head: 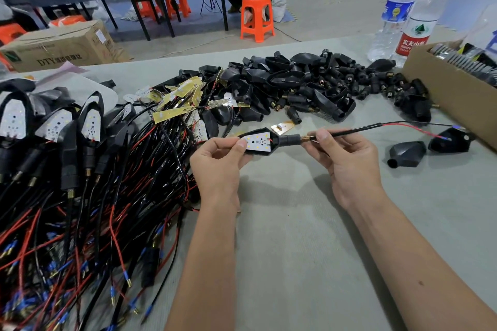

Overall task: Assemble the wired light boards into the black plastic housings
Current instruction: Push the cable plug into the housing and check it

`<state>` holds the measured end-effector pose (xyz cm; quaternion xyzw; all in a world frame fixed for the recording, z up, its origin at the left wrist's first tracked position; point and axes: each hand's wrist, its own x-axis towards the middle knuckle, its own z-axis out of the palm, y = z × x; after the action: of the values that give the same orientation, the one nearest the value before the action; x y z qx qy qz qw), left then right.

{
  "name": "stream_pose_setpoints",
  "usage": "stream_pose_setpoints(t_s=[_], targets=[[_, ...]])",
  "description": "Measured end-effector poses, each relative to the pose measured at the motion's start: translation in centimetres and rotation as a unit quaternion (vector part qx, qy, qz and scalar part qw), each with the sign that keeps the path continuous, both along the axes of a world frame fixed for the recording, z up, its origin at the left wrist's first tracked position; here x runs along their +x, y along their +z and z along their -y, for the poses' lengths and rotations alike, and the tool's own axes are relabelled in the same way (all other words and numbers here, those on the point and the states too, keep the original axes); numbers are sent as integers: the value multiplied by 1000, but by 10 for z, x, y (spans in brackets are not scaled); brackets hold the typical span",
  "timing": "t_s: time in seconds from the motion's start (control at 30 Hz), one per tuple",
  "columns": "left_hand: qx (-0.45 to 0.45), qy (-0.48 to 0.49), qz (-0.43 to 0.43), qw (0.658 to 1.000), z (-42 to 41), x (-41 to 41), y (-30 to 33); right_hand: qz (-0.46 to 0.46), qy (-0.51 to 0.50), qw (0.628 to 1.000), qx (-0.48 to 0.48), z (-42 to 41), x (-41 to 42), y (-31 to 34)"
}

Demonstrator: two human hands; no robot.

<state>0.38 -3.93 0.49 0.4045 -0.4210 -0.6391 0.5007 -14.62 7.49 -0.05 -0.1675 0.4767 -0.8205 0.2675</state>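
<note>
My left hand (pixel 217 164) grips a black plastic housing (pixel 286 140) with a white light board (pixel 257 142) lying in its open face. My right hand (pixel 341 153) pinches the black sleeved wire (pixel 357 129) just past the housing's brass threaded stem; its red and black leads run off to the right. A pile of empty black housings (pixel 309 86) lies at the back of the table. Loose boards (pixel 177 99) with wires lie left of it. Assembled units (pixel 53 126) lie in a row at far left.
A tangle of red and black wires (pixel 107 223) covers the left of the grey table (pixel 295 250). Two single housings (pixel 407 154) lie on the right. A cardboard box (pixel 451 94) and two water bottles (pixel 414 21) stand at the back right.
</note>
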Motion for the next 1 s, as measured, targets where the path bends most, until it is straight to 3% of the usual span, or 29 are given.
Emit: stream_pose_setpoints(t_s=[0.47,0.57,0.73,0.8,0.9,1.0], targets=[[2,-11,-10,1000,-7,-5,3,-8,30,999,10,3,-6,-8],[3,15,-2,1000,-10,-8,3,-59,53,992,99,3,-3,-9],[-18,83,-23,996,-6,-2,8,-271,98,906,309,-11,1,21],[-17,99,-22,995,-2,2,10,-379,35,872,307,-18,0,34],[-6,82,-3,997,1,5,10,-484,-38,849,208,-20,4,51],[7,52,9,999,1,5,11,-607,17,740,290,-8,5,55]])
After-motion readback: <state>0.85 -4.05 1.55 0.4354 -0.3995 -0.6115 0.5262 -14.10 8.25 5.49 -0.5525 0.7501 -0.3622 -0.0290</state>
